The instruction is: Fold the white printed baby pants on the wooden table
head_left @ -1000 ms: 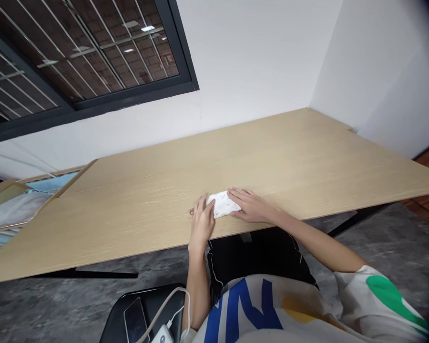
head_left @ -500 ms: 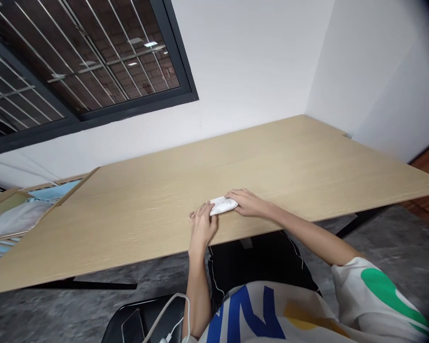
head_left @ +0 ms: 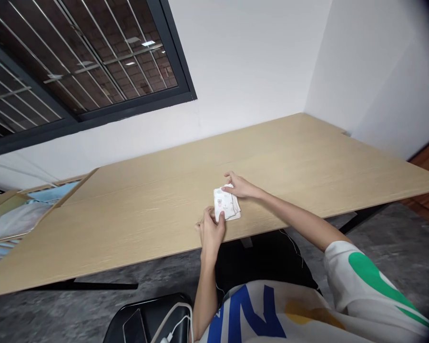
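Well, the folded cloth (head_left: pixel 228 206) lies near the front edge of the desk (head_left: pixel 136 209). The left hand (head_left: pixel 210 232) pinches its near corner, fingers closed on it. The right hand (head_left: pixel 241 187) touches the far edge; whether those fingers grip or only press, I cannot tell.

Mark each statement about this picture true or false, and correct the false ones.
1. Both hands touch one small cloth. True: the left hand and the right hand are both on the white cloth.
2. The cloth lies on a glass table. False: the table is light wood.
3. The right hand is at the cloth's far end and the left hand at its near end. True.
4. The wall behind the table has no window. False: a barred window is set in it, up on the left.
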The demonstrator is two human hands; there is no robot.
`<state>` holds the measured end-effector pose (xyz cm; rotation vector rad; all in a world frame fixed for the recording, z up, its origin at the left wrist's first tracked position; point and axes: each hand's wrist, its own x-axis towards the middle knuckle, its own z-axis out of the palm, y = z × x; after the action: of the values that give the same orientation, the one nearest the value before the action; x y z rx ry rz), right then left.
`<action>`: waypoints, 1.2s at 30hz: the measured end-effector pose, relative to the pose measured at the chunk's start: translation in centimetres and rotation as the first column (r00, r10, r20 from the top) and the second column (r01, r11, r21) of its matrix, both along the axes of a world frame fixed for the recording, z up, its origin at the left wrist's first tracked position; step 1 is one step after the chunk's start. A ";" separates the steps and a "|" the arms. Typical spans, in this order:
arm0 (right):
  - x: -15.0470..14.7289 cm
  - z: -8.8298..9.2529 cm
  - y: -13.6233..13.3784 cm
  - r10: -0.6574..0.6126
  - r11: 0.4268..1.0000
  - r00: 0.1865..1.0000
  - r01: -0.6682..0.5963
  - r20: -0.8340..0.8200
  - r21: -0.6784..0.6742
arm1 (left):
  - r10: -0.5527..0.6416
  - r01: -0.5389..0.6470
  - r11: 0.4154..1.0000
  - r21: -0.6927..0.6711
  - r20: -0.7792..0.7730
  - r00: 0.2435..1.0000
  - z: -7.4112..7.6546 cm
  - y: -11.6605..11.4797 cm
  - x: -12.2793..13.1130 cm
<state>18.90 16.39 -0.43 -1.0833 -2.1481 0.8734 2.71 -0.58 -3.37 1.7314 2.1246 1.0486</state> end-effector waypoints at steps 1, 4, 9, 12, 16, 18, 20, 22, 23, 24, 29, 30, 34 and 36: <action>-0.1 -0.4 0.4 0.001 1.000 1.000 -0.001 0.013 0.003 | 0.048 -0.049 0.999 -0.005 -0.084 0.995 0.0 -0.1 0.4; -0.2 -0.7 0.2 0.008 0.994 0.999 -0.012 0.037 0.111 | 0.155 -0.140 0.987 0.074 -0.271 0.950 0.0 -0.8 1.8; -0.1 0.6 -3.8 0.297 0.891 0.933 -0.347 0.204 0.291 | -0.032 0.057 0.997 0.057 -0.361 0.932 -1.0 -2.1 4.3; -0.7 0.2 -5.7 0.488 0.781 0.832 -0.552 0.266 0.293 | -0.042 0.060 0.998 0.028 -0.418 0.907 -1.6 -2.2 4.8; -1.2 -1.6 -5.4 0.536 0.768 0.787 -0.605 0.305 0.210 | -0.045 0.053 0.999 0.003 -0.462 0.886 -1.7 -2.2 4.6; -1.0 -2.3 -4.5 0.512 0.788 0.791 -0.588 0.334 0.183 | -0.058 0.057 0.998 -0.016 -0.464 0.884 -1.5 -2.3 4.5; -0.6 -2.7 -3.3 0.470 0.808 0.810 -0.555 0.351 0.197 | -0.067 0.060 0.998 -0.029 -0.452 0.890 -1.3 -2.3 4.4; -0.1 -2.8 -2.3 0.412 0.834 0.842 -0.502 0.348 0.227 | -0.070 0.062 0.998 -0.033 -0.431 0.899 -1.2 -2.3 4.5; 0.1 -2.9 -1.8 0.383 0.847 0.857 -0.475 0.345 0.238 | -0.070 0.062 0.998 -0.034 -0.422 0.904 -1.2 -2.3 4.6; 0.4 -3.0 -1.5 0.355 0.860 0.868 -0.449 0.348 0.243 | -0.072 0.063 0.997 -0.035 -0.416 0.907 -1.2 -2.3 4.6; 1.0 -3.4 -0.8 0.250 0.896 0.886 -0.365 0.391 0.254 | -0.085 0.080 0.996 -0.030 -0.366 0.927 -0.9 -2.2 4.1; 1.0 -3.4 -0.8 0.232 0.902 0.893 -0.346 0.385 0.259 | -0.096 0.090 0.995 -0.033 -0.338 0.936 -0.7 -2.1 3.8; 1.2 -3.0 -1.3 0.107 0.930 0.943 -0.207 0.314 0.304 | -0.022 0.019 1.000 -0.014 -0.243 0.970 0.2 -1.2 2.1; 1.3 -2.6 -1.4 0.047 0.925 0.958 -0.148 0.281 0.349 | 0.077 -0.084 0.996 -0.017 -0.248 0.966 0.5 -0.5 1.4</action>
<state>20.21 14.97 -3.03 -0.9479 -2.4804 0.3500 4.07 -1.10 -2.84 1.8625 2.3636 0.8558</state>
